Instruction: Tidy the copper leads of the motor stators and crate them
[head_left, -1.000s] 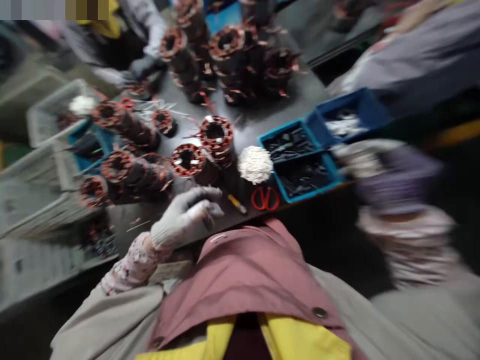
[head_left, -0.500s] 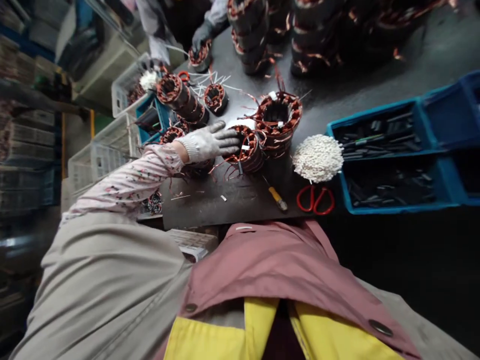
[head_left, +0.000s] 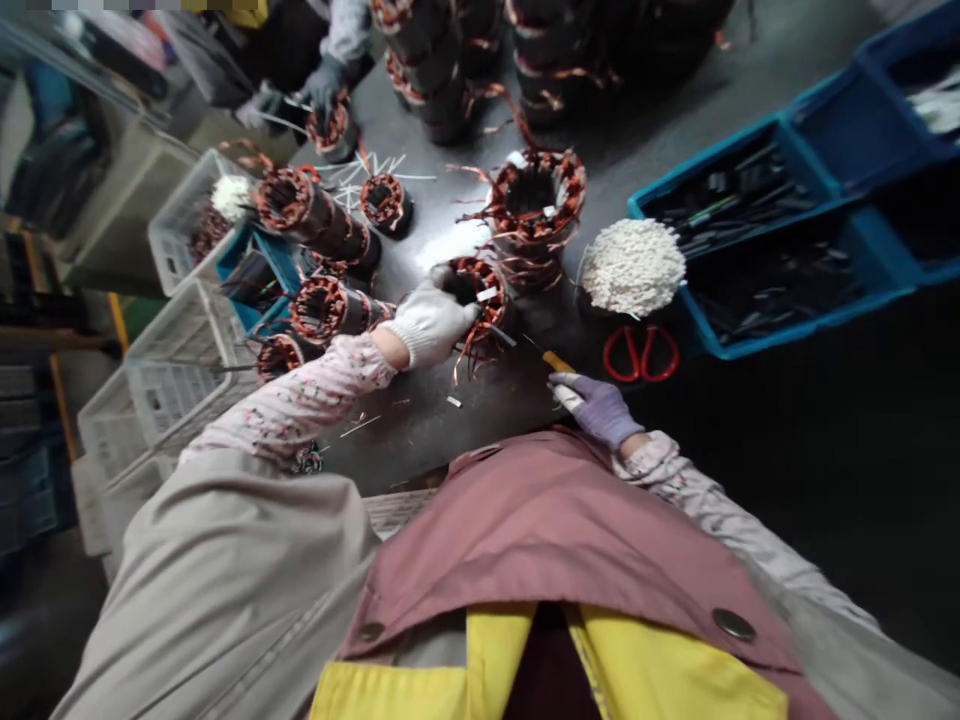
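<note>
As the view runs from the left, white plastic crates [head_left: 176,400] sit by the dark worktop [head_left: 420,430], with a blue bin [head_left: 259,275] of black bits and a couple of copper-wound stators [head_left: 319,310] lying on their sides. Up top, a co-worker's gloved hand [head_left: 324,85] is on a small stator [head_left: 332,128]. The person's left hand [head_left: 431,322], in a white knit glove, has its fingers clamped over the rim of a short wound stator [head_left: 476,295], mid-worktop, just beside a taller stator stack [head_left: 536,215]. That short one points its bore up, long axis roughly upright but tilted, with copper leads dangling off the low side. Those loose leads could snag on the glove and get yanked, or the stator could tip if pressed off-center. Further right, a yellow-handled tool [head_left: 559,362] points its shaft at the stator, and the purple-gloved right hand [head_left: 596,408] has its fingers together at the handle. Can't tell if it's gripped, but a slip could nick the wire. Red scissors [head_left: 641,355], a white fibrous bundle [head_left: 634,268] and a blue tray [head_left: 739,195] finish the row.
</note>
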